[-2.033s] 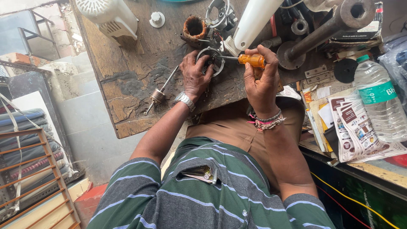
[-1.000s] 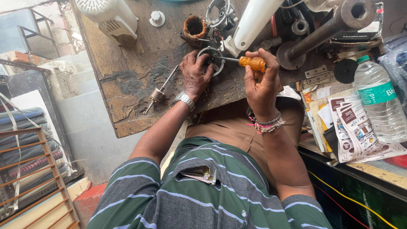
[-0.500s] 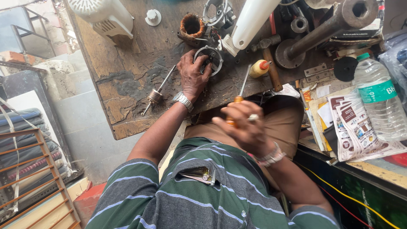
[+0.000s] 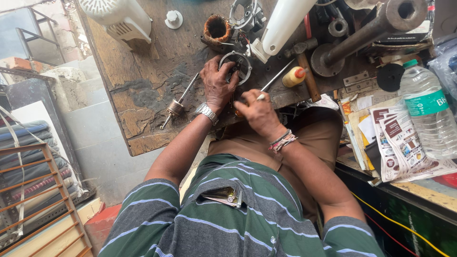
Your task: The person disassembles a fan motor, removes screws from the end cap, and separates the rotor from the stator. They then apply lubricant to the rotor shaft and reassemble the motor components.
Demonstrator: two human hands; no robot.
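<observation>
My left hand (image 4: 216,85), a metal watch on its wrist, rests fingers-down on a round metal ring part (image 4: 238,63) on the worn wooden bench (image 4: 143,81). My right hand (image 4: 257,113), bracelets at the wrist, sits at the bench's near edge just right of the left hand. It grips a screwdriver (image 4: 276,77) whose orange handle is mostly hidden in the fist. The thin shaft points up and to the right, away from the ring.
A copper-wound stator (image 4: 216,28), white tube (image 4: 285,21), hammer (image 4: 307,71), small yellow bottle (image 4: 294,76) and heavy metal pipe (image 4: 366,33) crowd the bench's far side. A rotor shaft (image 4: 177,105) lies left. A water bottle (image 4: 426,109) and papers (image 4: 400,152) sit right.
My right hand pulled the screwdriver off the ring, dropped toward my lap, then rose back to the bench edge with the shaft now angled up-right. The left hand stayed on the ring.
</observation>
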